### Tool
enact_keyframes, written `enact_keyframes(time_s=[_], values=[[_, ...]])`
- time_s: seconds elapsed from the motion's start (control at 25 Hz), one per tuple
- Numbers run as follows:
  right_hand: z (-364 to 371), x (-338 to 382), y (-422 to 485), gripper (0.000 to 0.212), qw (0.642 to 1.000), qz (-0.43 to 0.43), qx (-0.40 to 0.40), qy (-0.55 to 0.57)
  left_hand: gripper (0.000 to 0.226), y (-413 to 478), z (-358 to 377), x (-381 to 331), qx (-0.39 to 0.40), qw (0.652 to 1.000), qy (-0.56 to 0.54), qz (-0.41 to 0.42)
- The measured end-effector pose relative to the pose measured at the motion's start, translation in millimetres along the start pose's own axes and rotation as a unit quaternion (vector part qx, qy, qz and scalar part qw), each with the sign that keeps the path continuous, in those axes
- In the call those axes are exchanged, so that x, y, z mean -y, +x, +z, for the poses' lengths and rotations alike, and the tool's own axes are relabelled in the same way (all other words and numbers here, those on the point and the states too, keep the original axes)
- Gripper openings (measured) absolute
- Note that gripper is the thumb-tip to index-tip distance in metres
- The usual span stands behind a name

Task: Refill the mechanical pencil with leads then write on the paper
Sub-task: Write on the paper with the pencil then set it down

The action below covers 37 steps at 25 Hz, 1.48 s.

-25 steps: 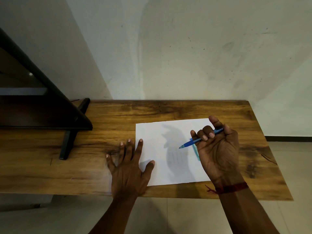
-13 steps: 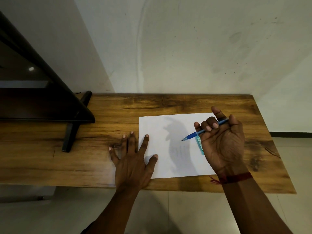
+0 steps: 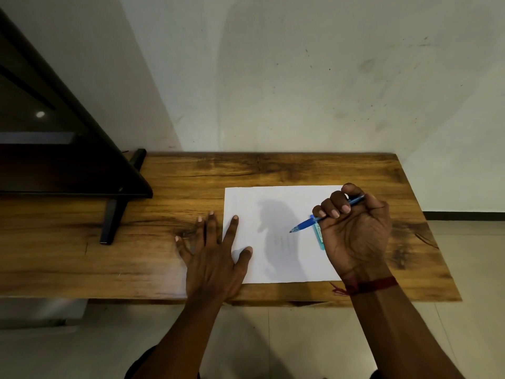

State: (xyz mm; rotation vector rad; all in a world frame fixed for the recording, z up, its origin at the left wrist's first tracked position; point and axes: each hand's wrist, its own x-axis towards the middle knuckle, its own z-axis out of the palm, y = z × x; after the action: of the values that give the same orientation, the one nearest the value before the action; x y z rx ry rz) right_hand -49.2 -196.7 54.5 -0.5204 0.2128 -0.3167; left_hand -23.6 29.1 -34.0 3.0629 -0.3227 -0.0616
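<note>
Gripping the pencil (image 3: pixel 322 218), the right hand (image 3: pixel 355 236) has its fingers (image 3: pixel 335 205) curled round the barrel, tip pointing left over the paper (image 3: pixel 278 212). Lead tube (image 3: pixel 318 237) lies on the paper, partly under that hand. Left hand (image 3: pixel 213 261) lies flat, fingers spread, across paper edge and surface (image 3: pixel 136 263).

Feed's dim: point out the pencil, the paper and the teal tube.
mechanical pencil (image 3: pixel 306 224), head view, blue barrel near tip.
paper (image 3: pixel 246 203), head view, bare upper left part.
teal tube (image 3: pixel 319 237), head view, its exposed strip.

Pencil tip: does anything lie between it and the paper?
Nothing visible does. The right hand holds the pencil with its tip over bare paper; the teal tube lies aside, by that hand.
</note>
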Motion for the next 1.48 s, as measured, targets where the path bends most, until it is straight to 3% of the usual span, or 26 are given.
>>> enact_keyframes(time_s=[0.12,0.52,0.8,1.12,1.24,1.48], values=[[-1,-3,-1,0.045,1.0,-0.001,-0.005,-0.004,0.077,-1,0,0,-0.011,1.0,-0.007,-0.002],[-3,-12,9,0.033,0.997,-0.004,-0.075,-0.029,0.08,-1,4,1,-0.025,1.0,-0.016,-0.006],[-5,-12,7,0.029,0.997,0.006,-0.073,-0.009,0.08,0,5,2,-0.037,0.999,-0.026,0.004],[-8,-7,7,0.031,0.997,0.007,-0.074,0.006,0.076,-2,2,1,-0.03,0.999,-0.017,0.01],[-7,-9,4,0.044,0.998,0.006,-0.06,0.009,0.076,-3,1,1,-0.025,0.999,-0.02,0.01],[-2,-9,2,0.019,0.997,0.004,-0.05,-0.05,0.075,-5,0,1,-0.022,0.999,-0.024,0.006]])
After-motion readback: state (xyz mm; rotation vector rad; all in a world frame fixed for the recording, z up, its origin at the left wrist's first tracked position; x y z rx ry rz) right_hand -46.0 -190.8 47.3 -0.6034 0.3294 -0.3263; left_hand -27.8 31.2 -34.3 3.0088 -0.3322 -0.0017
